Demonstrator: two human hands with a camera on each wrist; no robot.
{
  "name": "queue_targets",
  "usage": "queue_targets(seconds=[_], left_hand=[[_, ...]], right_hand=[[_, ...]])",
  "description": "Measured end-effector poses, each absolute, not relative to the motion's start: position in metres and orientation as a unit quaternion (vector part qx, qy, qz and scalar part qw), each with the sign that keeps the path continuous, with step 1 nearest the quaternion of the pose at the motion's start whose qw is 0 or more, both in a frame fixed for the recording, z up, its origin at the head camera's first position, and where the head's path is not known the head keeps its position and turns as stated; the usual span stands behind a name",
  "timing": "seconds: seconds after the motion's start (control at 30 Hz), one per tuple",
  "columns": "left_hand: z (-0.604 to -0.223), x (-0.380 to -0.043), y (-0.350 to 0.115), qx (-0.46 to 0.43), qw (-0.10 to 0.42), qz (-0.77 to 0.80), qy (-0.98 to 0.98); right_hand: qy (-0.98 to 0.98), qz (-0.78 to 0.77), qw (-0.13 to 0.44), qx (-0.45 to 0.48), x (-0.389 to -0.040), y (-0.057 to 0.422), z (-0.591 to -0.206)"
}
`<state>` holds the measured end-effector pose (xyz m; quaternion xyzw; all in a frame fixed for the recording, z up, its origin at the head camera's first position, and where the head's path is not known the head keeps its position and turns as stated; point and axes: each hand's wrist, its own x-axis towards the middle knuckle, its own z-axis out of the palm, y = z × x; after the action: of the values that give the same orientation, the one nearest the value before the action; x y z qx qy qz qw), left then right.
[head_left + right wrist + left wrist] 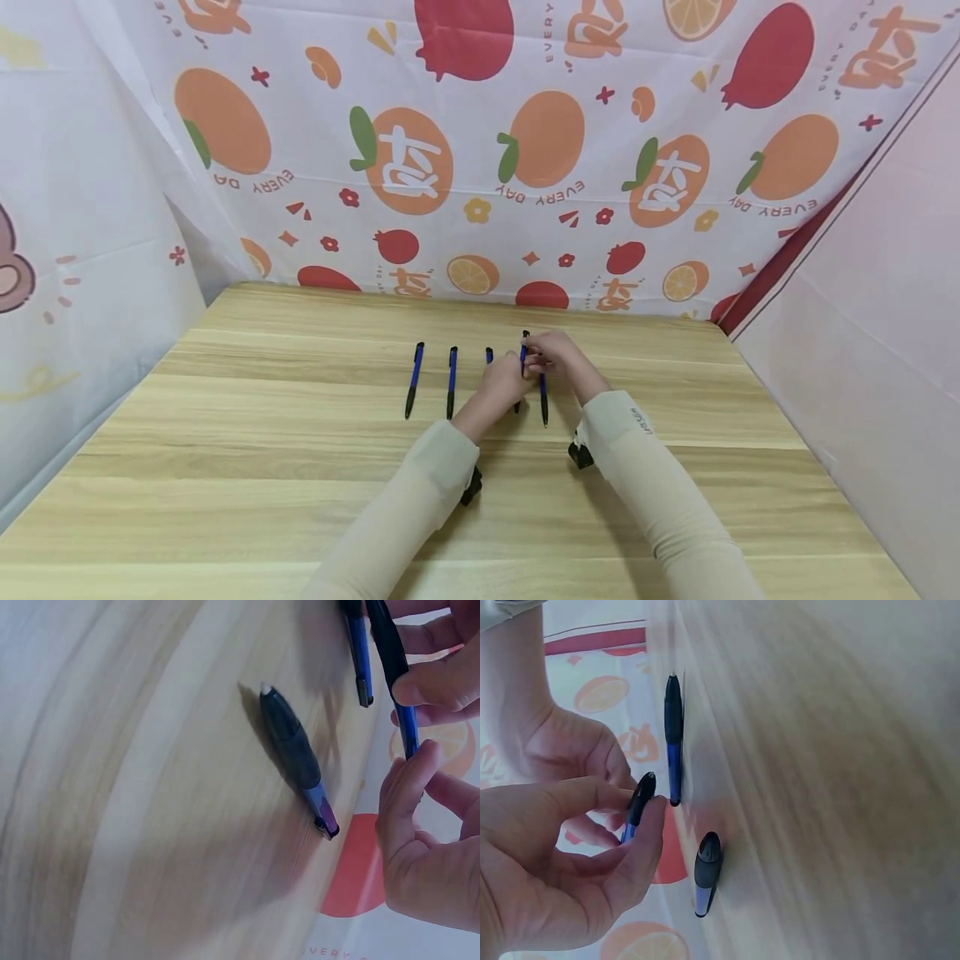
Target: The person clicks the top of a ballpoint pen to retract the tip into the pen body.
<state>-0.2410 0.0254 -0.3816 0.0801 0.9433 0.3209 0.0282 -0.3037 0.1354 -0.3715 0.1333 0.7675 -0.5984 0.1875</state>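
Note:
Both hands are on one blue pen with a black grip [524, 354], raised above the table. My left hand [504, 383] pinches it by the black grip between thumb and fingers, as the left wrist view shows. At the blue clip end, the fingertips of my right hand [553, 350] hold the same pen [390, 645]. Just right of the hands lies a matching pen [543, 402], its upper part hidden. To the left, another pen [489, 356] is mostly covered by my left hand. Farther left, two more pens, one [452, 383] and another [415, 380], lie roughly parallel.
The wooden table [262, 467] stretches out on all sides of the pens. Behind it hangs a fruit-print cloth [480, 233], with pale cloth walls at left and right. Black wrist devices, one [471, 487] and another [580, 452], show under the sleeves.

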Motion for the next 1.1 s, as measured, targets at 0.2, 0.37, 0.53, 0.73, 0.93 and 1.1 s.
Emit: queue_targets(seconds=[0.2, 0.37, 0.53, 0.73, 0.93, 1.1], left_hand=[[-0.386, -0.245, 0.017, 0.047, 0.110, 0.478, 0.870], [-0.389, -0.247, 0.009, 0.009, 0.202, 0.641, 0.741], [-0.389, -0.247, 0.005, 0.015, 0.231, 0.666, 0.709], [-0.389, -0.245, 0.003, 0.013, 0.247, 0.676, 0.694], [-0.391, -0.245, 0.003, 0.013, 0.249, 0.686, 0.684], [-0.393, -0.247, 0.004, 0.020, 0.253, 0.687, 0.680]], right_hand=[[0.728, -0.640, 0.208, 0.132, -0.303, 0.139, -0.368], [0.703, -0.665, 0.226, 0.111, -0.302, 0.143, -0.365], [0.683, -0.680, 0.241, 0.115, -0.305, 0.146, -0.363], [0.659, -0.698, 0.251, 0.123, -0.307, 0.146, -0.362], [0.658, -0.698, 0.260, 0.109, -0.307, 0.148, -0.362], [0.657, -0.699, 0.263, 0.102, -0.306, 0.148, -0.361]])
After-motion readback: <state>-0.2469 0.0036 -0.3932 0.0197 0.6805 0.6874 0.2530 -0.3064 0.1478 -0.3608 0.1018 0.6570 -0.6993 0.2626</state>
